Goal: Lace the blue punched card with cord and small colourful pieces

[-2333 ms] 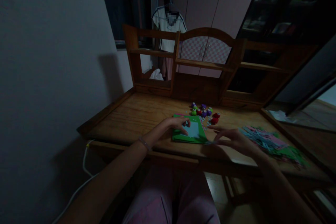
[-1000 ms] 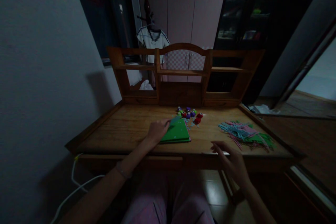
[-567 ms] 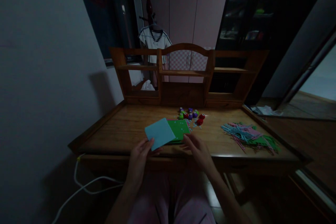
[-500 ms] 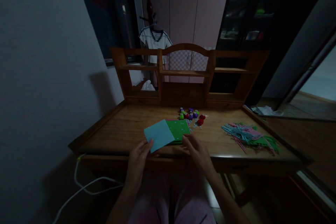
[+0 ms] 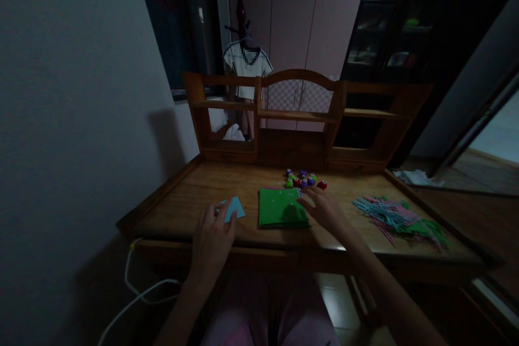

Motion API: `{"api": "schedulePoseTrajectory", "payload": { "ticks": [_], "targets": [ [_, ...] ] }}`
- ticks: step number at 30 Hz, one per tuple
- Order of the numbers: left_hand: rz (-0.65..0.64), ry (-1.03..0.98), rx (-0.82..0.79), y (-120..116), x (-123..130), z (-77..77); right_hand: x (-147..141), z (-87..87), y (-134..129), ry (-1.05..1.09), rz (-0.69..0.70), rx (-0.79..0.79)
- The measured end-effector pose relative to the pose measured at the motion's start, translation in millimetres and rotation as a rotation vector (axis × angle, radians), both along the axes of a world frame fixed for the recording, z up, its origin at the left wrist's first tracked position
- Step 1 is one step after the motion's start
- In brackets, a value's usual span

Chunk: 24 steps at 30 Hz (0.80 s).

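A light blue paper sheet (image 5: pixel 235 208) lies on the desk left of the green paper stack, partly covered by my left hand (image 5: pixel 213 232). The fingers of that hand rest spread over the sheet, the thumb toward its near edge. In the middle sits a stack of green paper (image 5: pixel 279 211) with a pink edge showing behind it and small pale bits on top. My right hand (image 5: pixel 324 208) is over the stack's right edge, thumb and fingers apart with nothing visible between them. Just behind are several small red, green and purple figures with eyes (image 5: pixel 304 181).
A tangled heap of blue, pink and green strips (image 5: pixel 397 221) occupies the right side of the desk (image 5: pixel 178 194). A wooden shelf unit (image 5: pixel 298 115) rises along the back edge. A white cable (image 5: pixel 133 292) hangs at the lower left.
My left hand has carried the blue sheet off the green stack and onto the desk at its left. My right hand has moved forward over the stack's right edge. The view has shifted slightly.
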<state>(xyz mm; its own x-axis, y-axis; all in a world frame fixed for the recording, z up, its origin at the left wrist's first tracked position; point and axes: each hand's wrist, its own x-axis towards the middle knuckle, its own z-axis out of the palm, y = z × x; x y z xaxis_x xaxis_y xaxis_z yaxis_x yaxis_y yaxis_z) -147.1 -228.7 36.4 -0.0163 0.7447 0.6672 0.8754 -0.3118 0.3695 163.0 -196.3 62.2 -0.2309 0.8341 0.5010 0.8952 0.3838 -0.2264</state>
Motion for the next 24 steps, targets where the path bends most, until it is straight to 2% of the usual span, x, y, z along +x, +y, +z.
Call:
{"api": "schedulePoseTrajectory", "payload": {
  "ticks": [3,6,9,11,14,17,19,21,24],
  "targets": [
    [-0.253,0.079,-0.057,4,25,12.4,47,3.8,24,-0.014,-0.193,0.000],
    [-0.319,0.090,-0.184,46,64,24.1,79,-4.9,43,-0.023,-0.274,-0.084],
    [-0.304,0.174,-0.284,105,113,31.6,83,-21.9,55,0.007,-0.294,-0.123],
    [-0.297,0.221,-0.354,137,144,30.7,77,-34.1,60,0.045,-0.272,-0.126],
    [-0.306,0.257,-0.492,164,177,19.1,66,-49.6,67,0.111,-0.288,-0.089],
    [-0.285,0.273,-0.522,173,194,4.9,65,-58.1,75,0.132,-0.288,-0.047],
    [-0.280,0.279,-0.518,175,199,1.2,71,-59.9,82,0.130,-0.257,-0.041],
    [-0.295,0.293,-0.532,178,199,4.6,81,-60.0,90,0.133,-0.236,-0.049],
    [-0.290,0.295,-0.529,193,191,17.7,99,-60.5,106,0.146,-0.226,-0.081]
  ]
}}
